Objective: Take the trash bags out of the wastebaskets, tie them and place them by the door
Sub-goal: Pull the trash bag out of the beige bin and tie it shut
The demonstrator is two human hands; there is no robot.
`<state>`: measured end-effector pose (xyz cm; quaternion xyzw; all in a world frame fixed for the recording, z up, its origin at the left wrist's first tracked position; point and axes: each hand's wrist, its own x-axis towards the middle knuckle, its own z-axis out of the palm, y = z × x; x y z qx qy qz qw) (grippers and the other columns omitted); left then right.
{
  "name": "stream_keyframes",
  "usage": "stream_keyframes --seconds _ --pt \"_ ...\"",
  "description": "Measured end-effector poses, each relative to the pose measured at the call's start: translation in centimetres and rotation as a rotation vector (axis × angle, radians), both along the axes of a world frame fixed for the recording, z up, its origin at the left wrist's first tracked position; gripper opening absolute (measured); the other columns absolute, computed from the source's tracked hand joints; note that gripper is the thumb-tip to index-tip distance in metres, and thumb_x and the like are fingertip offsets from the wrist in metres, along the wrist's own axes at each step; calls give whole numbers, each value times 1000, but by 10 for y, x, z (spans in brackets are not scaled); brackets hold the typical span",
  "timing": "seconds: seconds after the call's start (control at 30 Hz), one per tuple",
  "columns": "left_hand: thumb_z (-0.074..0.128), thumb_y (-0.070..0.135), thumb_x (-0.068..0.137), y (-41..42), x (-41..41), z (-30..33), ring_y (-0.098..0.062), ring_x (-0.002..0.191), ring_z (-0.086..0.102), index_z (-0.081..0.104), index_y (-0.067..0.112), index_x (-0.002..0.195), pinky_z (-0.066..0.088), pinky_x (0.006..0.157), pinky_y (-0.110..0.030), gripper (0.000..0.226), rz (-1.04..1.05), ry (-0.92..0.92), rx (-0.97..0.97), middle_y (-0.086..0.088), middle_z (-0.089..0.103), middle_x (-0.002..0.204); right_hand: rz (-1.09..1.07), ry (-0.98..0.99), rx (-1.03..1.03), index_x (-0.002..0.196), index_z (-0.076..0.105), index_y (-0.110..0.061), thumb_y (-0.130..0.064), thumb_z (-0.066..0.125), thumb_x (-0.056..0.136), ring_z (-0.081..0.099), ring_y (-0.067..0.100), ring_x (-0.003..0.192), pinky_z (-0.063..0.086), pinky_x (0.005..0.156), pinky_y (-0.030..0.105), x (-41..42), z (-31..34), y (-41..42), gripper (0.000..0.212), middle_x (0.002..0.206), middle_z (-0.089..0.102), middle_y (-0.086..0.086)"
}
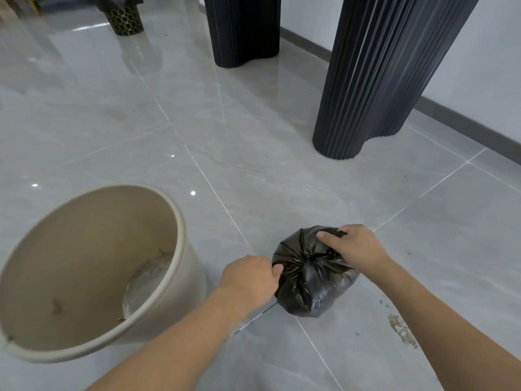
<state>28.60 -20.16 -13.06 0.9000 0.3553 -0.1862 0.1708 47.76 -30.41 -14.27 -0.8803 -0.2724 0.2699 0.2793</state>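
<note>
Grey glossy floor tiles (253, 136) fill nearly the whole frame, with thin pale grout lines crossing them. Two dark fluted furniture legs stand on the tiles – the bigger one (380, 80) at upper right, the other (242, 29) at top centre – with a white wall (479, 66) and grey skirting behind them. In the lower left sits a beige wastebasket (180, 277), tipped toward the camera so its inside shows; no liner is in it, only some dirt and stains on the bottom. Just right of it, low in the centre of the frame, a black trash bag (313, 286) rests on the floor, its top gathered into a puckered twist. The right hand (355, 246) lies over the upper right of the bag, fingers curled and pinching the plastic near the twist. The left hand (251, 275) is closed into a fist against the bag's left edge, thumb and fingers gripping a fold of plastic. A perforated brass-coloured cylinder (125, 21) stands at upper left. A smear of crumbs (401, 330) marks the tile at lower right.
</note>
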Motion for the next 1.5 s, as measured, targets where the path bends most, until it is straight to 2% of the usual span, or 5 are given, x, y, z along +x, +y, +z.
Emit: stream_keyframes --seconds 0.33,0.5,0.73,1.1,1.5 --pt "26 40 103 18 -23 -12 -30 101 63 62 17 107 46 82 -32 44 22 114 139 -7 68 108 -61 27 -109 62 34 -14 -48 53 95 29 20 48 21 51 29 26 -7 -30 51 57 30 4" --pt "44 68 86 17 -27 -11 -25 108 61 53 20 116 48 89 -35 58 -85 146 -51 -1 65 113 148 818 -380 92 64 -9 -44 43 100 12 12 45 12 41 21 16 -1 -41 42 53 19 -5" --pt "47 19 93 0 -33 -23 -33 102 63 50 11 120 44 75 -33 29 -345 219 164 -10 64 113 -97 1614 355 94 67 -5 -16 85 69 46 13 42 38 33 21 -26 -5 -40 33 50 46 0" --pt "45 12 92 -27 -29 -28 -34 94 65 42 12 122 38 67 -33 31 -280 57 122 -11 66 104 -811 1423 1077 94 38 -16 -40 49 99 67 36 108 49 96 51 -51 -10 6 27 115 70 20" --pt "30 32 103 -27 -27 -26 -33 78 55 50 13 110 36 66 -33 29 -215 -13 3 -11 65 101 170 176 227 63 53 -33 -27 49 100 64 18 68 52 75 38 -60 -36 3 37 57 62 -3"
